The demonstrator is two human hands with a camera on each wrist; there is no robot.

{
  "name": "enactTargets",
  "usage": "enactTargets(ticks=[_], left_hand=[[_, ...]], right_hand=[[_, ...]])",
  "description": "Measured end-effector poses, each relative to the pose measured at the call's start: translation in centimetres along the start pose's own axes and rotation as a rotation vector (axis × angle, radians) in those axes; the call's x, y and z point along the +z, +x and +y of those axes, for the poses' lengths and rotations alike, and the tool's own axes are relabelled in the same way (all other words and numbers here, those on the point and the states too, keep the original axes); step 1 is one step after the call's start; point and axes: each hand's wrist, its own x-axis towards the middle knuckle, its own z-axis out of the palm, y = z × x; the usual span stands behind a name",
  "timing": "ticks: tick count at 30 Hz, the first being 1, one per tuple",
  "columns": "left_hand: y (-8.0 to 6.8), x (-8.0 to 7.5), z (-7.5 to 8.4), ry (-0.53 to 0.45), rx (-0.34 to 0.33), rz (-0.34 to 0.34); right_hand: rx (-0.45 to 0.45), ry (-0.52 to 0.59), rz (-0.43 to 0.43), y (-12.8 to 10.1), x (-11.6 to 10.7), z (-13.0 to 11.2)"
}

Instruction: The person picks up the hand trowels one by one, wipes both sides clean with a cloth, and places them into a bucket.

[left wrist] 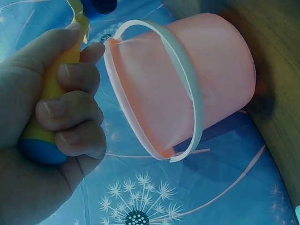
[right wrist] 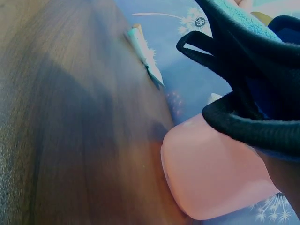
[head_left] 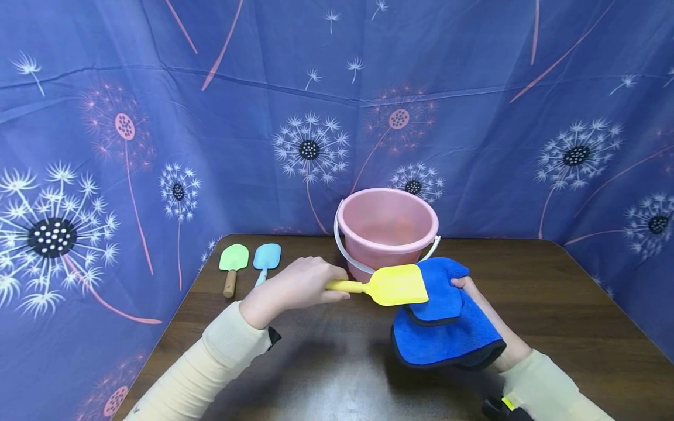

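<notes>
In the head view my left hand (head_left: 305, 283) grips the handle of a yellow toy shovel (head_left: 397, 285), its blade pointing right. The left wrist view shows the fingers of this hand (left wrist: 72, 108) curled round the handle, which has a blue end. A blue cloth (head_left: 444, 339) with black edging is held in my right hand (head_left: 487, 316); the thumb shows, while most of the fingers are hidden behind the cloth. The blade's tip overlaps the cloth in the head view; whether they touch I cannot tell. Black-edged folds of the cloth (right wrist: 253, 133) fill the upper right of the right wrist view.
A pink bucket (head_left: 387, 248) with a white handle stands upright at the table's back, behind both hands. To the left lie a green shovel (head_left: 233, 258) with a wooden handle and a blue shovel (head_left: 267, 257). A dandelion-patterned blue curtain (head_left: 253, 146) hangs behind the brown table (head_left: 558, 304).
</notes>
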Motion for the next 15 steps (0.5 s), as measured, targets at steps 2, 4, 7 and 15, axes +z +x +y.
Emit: enactTargets(ticks=[2, 4, 7, 15], left_hand=[[-0.10, 0.09, -0.15, 0.001, 0.002, 0.005], [-0.20, 0.17, -0.31, 0.004, 0.002, 0.008], [-0.34, 0.27, -0.52, 0.003, 0.000, 0.007], [-0.85, 0.39, -0.84, 0.024, 0.001, 0.010]], right_hand=[[-0.003, -0.015, 0.007, -0.08, -0.21, -0.01], [-0.011, -0.025, 0.001, -0.07, -0.45, -0.04], [-0.009, -0.017, -0.002, -0.14, -0.69, -0.08], [0.019, -0.031, 0.024, -0.38, -1.06, -0.14]])
